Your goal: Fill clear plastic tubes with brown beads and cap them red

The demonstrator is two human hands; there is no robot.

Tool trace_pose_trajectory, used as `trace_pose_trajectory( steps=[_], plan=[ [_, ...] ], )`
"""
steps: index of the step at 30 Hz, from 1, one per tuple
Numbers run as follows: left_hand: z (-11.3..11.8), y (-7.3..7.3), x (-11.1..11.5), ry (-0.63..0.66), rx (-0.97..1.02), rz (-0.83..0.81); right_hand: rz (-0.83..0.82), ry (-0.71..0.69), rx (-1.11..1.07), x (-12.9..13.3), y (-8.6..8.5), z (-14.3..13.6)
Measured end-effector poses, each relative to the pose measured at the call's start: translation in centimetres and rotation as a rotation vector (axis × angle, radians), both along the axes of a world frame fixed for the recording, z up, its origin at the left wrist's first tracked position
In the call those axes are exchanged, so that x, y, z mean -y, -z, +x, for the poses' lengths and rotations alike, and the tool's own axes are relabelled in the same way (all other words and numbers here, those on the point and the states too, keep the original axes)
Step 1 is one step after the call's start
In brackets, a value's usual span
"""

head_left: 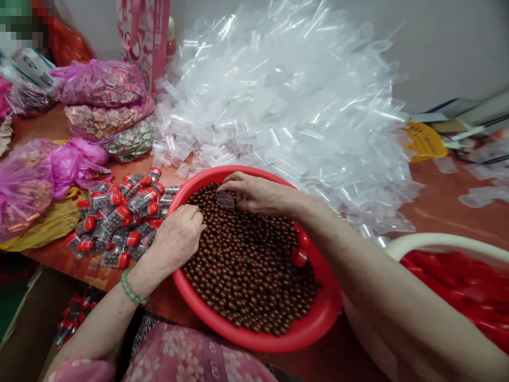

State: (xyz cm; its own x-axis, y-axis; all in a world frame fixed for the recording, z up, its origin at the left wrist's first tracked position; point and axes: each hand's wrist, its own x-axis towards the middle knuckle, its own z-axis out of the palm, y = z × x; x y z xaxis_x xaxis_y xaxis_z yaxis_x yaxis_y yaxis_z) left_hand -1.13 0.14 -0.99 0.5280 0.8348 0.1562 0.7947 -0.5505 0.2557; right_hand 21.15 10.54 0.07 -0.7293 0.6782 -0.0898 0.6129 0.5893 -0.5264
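A red plastic basin (254, 344) full of small round brown beads (246, 270) stands in front of me. My right hand (249, 194) reaches over its far side, fingers closed round a small clear plastic tube (225, 200) whose end points toward me, just above the beads. At the basin's left rim is my left hand (183, 233), a green bead bracelet (131, 287) on its wrist. Its fingers are curled in, and whatever they hold is hidden. Two red caps (299, 257) lie on the beads at the right.
Left of the basin lies a heap of filled tubes with red caps (119, 215). Behind rises a large pile of clear tubes (286, 101). A white tub (441, 240) of red caps stands right. Bagged goods (103, 87) and a yellow basket (427, 142) sit farther back; a box (29, 323) is lower left.
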Motion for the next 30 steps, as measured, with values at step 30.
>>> trace_pose_trajectory(
  steps=[30],
  plan=[
    [0.0, 0.4, -0.2, 0.065, -0.03, 0.021, -0.121, -0.137, -0.033, 7.5, 2.6, -2.6]
  ],
)
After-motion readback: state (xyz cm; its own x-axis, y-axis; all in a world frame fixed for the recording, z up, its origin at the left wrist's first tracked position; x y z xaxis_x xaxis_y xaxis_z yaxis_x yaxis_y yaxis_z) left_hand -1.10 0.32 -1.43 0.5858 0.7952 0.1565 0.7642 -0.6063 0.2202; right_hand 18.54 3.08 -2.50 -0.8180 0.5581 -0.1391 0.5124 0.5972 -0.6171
